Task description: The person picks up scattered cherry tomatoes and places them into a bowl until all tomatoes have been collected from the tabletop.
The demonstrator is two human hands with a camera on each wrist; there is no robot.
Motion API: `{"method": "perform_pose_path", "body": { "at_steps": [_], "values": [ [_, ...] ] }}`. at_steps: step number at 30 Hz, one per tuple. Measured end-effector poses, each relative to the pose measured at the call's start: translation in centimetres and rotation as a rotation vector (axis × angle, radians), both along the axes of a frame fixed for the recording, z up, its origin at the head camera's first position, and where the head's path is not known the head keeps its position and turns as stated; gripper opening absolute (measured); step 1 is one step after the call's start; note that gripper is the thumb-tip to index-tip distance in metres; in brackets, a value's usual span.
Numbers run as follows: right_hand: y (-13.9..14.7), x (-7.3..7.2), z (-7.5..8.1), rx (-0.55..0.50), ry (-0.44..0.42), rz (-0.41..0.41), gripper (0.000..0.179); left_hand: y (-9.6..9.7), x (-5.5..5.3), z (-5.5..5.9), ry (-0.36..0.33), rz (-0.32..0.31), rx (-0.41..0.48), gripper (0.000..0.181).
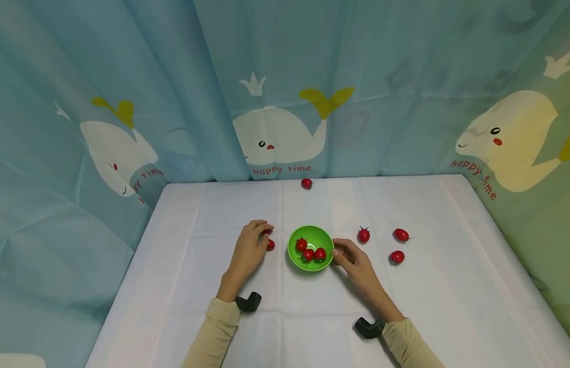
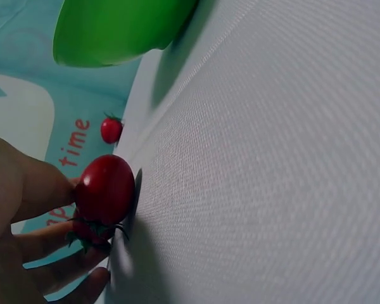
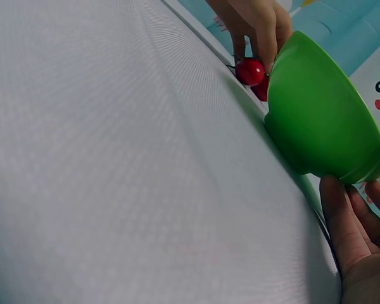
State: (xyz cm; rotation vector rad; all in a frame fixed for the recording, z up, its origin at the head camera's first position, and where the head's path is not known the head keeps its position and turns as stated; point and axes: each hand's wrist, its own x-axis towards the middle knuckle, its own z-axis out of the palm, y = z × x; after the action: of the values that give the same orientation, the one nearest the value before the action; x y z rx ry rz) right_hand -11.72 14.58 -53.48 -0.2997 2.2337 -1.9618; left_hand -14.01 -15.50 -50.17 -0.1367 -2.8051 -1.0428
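A green bowl (image 1: 292, 258) stands mid-table with three red cherry tomatoes (image 1: 301, 245) inside. My right hand (image 1: 356, 263) grips its right side, thumb and fingers at the wall, as the right wrist view also shows. Left of the bowl, my left hand (image 1: 249, 250) reaches over two cherry tomatoes lying close together. In the left wrist view the nearer tomato (image 2: 105, 190) hides part of the farther tomato (image 2: 88, 233), which sits between the thumb and curled fingers. The fingers appear to pinch that farther one; the exact contact is partly hidden.
Right of the bowl lie three more cherry tomatoes, one of them a stemmed tomato (image 1: 363, 235). A single tomato (image 1: 306, 183) rests at the table's back edge. The white-covered table (image 1: 211, 214) is bordered by a blue whale-print curtain (image 1: 386, 128).
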Motion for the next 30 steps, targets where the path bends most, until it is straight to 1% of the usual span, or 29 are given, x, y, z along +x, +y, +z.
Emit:
{"method": "perform_pose_path", "body": {
  "at_steps": [4, 10, 16, 19, 25, 30],
  "values": [
    [0.04, -0.02, -0.16, -0.005, 0.011, 0.000, 0.037, -0.06, -0.13, 0.08, 0.023, 0.019, 0.029, 0.026],
    [0.06, 0.01, -0.21, -0.010, 0.008, 0.010, 0.038, -0.18, -0.04, 0.02, 0.019, 0.046, 0.079, 0.030],
    [0.07, 0.11, -0.14, 0.009, -0.003, 0.000, 0.038, -0.18, -0.07, -0.05, 0.023, 0.052, 0.068, 0.027],
    [0.09, 0.20, -0.13, 0.018, -0.014, -0.003, 0.039, -0.15, -0.04, -0.08, 0.015, 0.056, 0.072, 0.025],
    [0.09, 0.15, -0.10, 0.000, -0.010, 0.003, 0.039, -0.10, -0.06, -0.03, -0.005, 0.053, 0.096, 0.025],
    [0.06, 0.12, 0.02, 0.003, -0.005, 0.011, 0.039, -0.07, 0.00, 0.09, -0.003, 0.051, 0.094, 0.026]
  ]
}}
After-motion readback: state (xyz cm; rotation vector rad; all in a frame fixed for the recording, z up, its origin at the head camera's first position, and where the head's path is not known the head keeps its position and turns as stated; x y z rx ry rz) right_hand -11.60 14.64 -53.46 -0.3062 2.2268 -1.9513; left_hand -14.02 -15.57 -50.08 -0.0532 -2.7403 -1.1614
